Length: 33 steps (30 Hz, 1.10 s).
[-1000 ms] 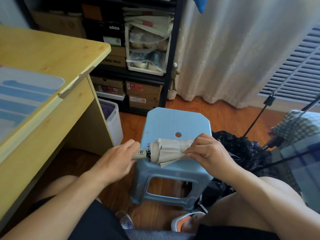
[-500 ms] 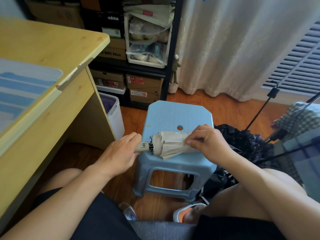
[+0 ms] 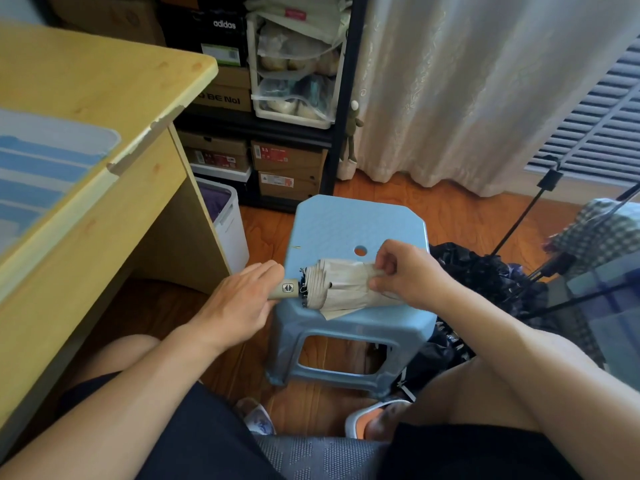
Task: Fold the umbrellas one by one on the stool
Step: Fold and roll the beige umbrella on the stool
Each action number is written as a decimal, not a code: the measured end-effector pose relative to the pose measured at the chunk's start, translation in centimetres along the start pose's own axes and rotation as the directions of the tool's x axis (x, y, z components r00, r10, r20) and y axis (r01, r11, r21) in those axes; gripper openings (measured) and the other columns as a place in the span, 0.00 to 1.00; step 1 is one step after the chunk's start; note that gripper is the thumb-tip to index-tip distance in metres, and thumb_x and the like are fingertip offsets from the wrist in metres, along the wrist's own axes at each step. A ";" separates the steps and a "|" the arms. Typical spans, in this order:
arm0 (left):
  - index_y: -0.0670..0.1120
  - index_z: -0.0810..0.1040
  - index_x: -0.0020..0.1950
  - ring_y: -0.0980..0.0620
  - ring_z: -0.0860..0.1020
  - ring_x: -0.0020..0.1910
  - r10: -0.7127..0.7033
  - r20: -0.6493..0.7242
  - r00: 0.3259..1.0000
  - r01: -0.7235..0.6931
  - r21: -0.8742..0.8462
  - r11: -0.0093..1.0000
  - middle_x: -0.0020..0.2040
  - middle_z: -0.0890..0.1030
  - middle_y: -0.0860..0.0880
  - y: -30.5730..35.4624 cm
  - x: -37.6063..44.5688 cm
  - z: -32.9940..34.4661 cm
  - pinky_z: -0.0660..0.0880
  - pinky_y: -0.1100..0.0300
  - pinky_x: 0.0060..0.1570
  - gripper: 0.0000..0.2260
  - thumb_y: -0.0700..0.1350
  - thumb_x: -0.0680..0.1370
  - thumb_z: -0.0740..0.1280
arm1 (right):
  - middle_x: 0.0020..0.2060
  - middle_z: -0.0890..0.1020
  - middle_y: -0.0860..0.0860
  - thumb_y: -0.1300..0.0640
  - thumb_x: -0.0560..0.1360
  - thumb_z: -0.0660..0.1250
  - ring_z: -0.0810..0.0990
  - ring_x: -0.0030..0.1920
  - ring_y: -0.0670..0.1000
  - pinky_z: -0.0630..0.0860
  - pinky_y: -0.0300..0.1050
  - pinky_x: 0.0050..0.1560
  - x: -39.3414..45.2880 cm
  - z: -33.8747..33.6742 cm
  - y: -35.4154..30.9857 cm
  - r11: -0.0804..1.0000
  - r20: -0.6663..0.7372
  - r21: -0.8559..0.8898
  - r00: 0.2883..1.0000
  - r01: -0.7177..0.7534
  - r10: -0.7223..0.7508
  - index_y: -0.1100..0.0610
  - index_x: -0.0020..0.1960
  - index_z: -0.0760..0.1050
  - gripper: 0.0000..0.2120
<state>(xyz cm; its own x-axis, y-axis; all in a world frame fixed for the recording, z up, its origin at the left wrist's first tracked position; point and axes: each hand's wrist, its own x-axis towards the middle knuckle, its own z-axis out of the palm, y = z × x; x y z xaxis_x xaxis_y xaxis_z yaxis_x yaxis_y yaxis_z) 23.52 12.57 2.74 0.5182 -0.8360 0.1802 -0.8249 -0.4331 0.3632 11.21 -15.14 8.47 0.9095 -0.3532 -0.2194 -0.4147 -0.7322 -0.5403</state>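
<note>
Umbrellas in view number at least two: one beige umbrella lying across the near edge of the light blue stool at centre frame, and one dark umbrella heaped on the floor just right of the stool, its shape hard to make out among crumpled folds and partly hidden behind the right forearm. The beige umbrella is collapsed, its canopy gathered in loose pleats, its handle pointing toward the left of the frame past the stool's edge. Two hands work on it. The left hand comes in from lower left with the wrist straight and wraps the handle; only the end of the handle with its button shows beyond the fingers, so the grip is closed around the handle. The right hand reaches in from lower right, knuckles up, and its curled fingers and thumb pinch the canopy fabric near the umbrella's middle; the tip end of the umbrella is covered by this hand. One stool stands on the wooden floor, with one round hole in its seat. At left, one wooden counter is cut off by the frame edge. A black shelf of shoe boxes fills the upper centre, and a pale curtain hangs at upper right. Thin black tripod legs cross the right side, their tops out of frame.
</note>
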 end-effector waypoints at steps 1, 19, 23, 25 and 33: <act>0.49 0.69 0.50 0.49 0.74 0.45 0.002 0.000 1.000 -0.002 0.007 1.000 0.46 0.73 0.54 0.0 0.1 0.0 0.75 0.47 0.39 0.12 0.37 0.75 0.70 | 0.39 0.77 0.45 0.55 0.72 0.79 0.74 0.38 0.46 0.70 0.39 0.38 0.6 -0.5 -0.4 0.999 0.058 -0.024 0.998 -0.021 0.023 0.53 0.45 0.78 0.10; 0.51 0.76 0.59 0.43 0.76 0.53 -0.197 0.002 0.980 0.190 0.255 0.948 0.52 0.78 0.50 0.0 0.8 -0.3 0.73 0.43 0.52 0.23 0.39 0.67 0.77 | 0.43 0.84 0.55 0.66 0.81 0.65 0.86 0.45 0.54 0.84 0.49 0.49 -5.9 -4.7 7.5 0.913 -0.105 0.312 0.946 -0.262 0.307 0.57 0.50 0.79 0.06; 0.46 0.76 0.69 0.37 0.72 0.65 -0.210 -0.076 0.975 0.221 0.176 0.959 0.66 0.73 0.42 2.6 1.3 -0.6 0.69 0.37 0.65 0.30 0.39 0.66 0.71 | 0.42 0.85 0.55 0.65 0.77 0.71 0.86 0.43 0.53 0.85 0.51 0.49 -7.1 -3.9 6.8 0.895 -0.081 0.390 0.960 -0.217 0.268 0.58 0.49 0.80 0.03; 0.44 0.77 0.67 0.41 0.71 0.65 -0.061 -0.167 0.984 0.068 0.035 0.997 0.65 0.74 0.43 5.0 1.5 -0.7 0.69 0.42 0.66 0.27 0.39 0.67 0.65 | 0.43 0.85 0.52 0.61 0.77 0.73 0.84 0.43 0.48 0.83 0.45 0.45 -7.3 -3.1 6.4 0.922 -0.125 0.348 0.966 -0.172 0.227 0.56 0.49 0.80 0.03; 0.45 0.79 0.67 0.50 0.72 0.64 -0.170 -0.111 0.979 0.148 -0.188 0.971 0.64 0.73 0.49 6.7 3.5 2.0 0.69 0.53 0.65 0.22 0.56 0.80 0.59 | 0.47 0.78 0.48 0.56 0.76 0.76 0.79 0.51 0.48 0.73 0.37 0.48 -5.8 -1.9 5.4 0.972 -0.217 0.224 0.968 -0.077 0.126 0.48 0.47 0.80 0.06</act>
<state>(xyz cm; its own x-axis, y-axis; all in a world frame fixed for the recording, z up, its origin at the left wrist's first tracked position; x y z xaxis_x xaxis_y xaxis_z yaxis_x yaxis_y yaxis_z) 19.35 6.00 3.95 0.6729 -0.7076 0.2157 -0.6820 -0.4807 0.5511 3.66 -18.19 8.39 0.8214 -0.5606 -0.1046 -0.4661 -0.5541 -0.6897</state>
